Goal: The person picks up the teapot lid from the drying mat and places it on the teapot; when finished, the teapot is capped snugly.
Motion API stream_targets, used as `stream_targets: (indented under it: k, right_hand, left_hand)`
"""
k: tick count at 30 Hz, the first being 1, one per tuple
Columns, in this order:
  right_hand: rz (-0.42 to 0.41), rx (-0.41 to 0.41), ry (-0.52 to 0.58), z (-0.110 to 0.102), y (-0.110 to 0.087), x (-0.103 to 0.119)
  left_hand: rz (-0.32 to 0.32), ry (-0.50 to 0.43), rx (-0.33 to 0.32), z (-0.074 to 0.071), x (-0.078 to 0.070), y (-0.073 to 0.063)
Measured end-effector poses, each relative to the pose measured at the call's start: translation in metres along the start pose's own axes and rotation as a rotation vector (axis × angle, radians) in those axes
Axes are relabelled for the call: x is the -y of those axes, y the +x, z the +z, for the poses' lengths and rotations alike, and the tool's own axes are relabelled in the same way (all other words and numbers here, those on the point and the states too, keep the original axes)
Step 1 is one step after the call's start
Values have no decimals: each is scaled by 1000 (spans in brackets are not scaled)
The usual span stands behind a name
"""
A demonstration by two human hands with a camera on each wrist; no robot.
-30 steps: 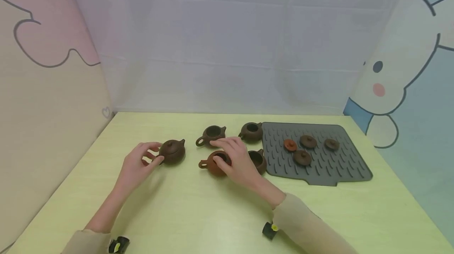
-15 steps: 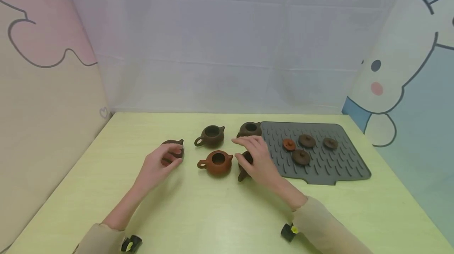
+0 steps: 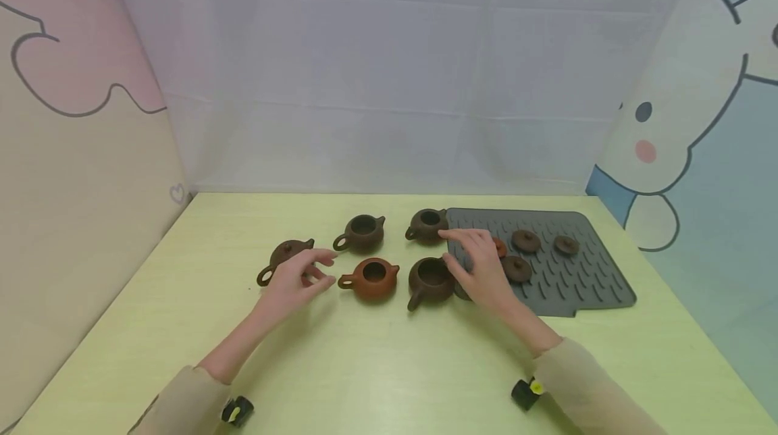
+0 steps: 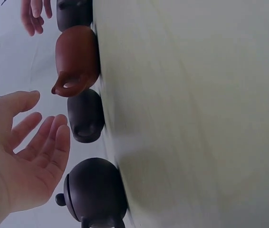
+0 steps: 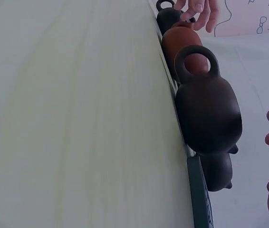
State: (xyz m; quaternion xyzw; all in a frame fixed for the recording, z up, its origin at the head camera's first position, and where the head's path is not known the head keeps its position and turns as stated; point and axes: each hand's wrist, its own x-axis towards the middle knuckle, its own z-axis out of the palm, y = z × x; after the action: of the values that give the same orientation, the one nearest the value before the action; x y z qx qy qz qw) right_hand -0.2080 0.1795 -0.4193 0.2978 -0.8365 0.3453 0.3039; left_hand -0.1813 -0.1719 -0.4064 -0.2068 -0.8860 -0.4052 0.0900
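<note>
My left hand point(image 3: 294, 286) is held with loosely bent fingers beside a lidded dark brown teapot point(image 3: 286, 254), partly covering it in the head view; the left wrist view shows the palm point(image 4: 25, 166) holding nothing. Right of it stands a reddish-brown lidless teapot point(image 3: 373, 279). My right hand point(image 3: 483, 273) hovers over the left side of the grey mat point(image 3: 602, 286), fingers apart and holding nothing. Beside its thumb is a dark lidless teapot point(image 3: 431, 279). A small red lid point(image 3: 500, 247) is half hidden behind that hand.
Two more lidless dark teapots, one point(image 3: 362, 232) in the middle and one point(image 3: 427, 225) by the mat's corner, stand farther back. On the mat lie brown lids point(image 3: 526, 242), point(image 3: 517, 269), point(image 3: 566, 246). A white curtain point(image 3: 389, 84) closes the table's back.
My left hand has left the lidded teapot's handle side and moved right in front of it. My right hand has moved right, from over the red teapot to the mat.
</note>
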Motion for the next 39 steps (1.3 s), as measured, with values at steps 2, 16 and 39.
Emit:
stream_targets:
  k: [2,16,39]
  right_hand:
    - [6,-5,-10,-4,-1,-7]
    - [95,6,-96,-33,-4,-47]
    - [475,224,-444,-51,-15,-58]
  left_hand:
    - [-19,-15,20,2,1,1]
    - [-92,-54,122,10,2,6]
    - [-198,-68,209,14,3,6]
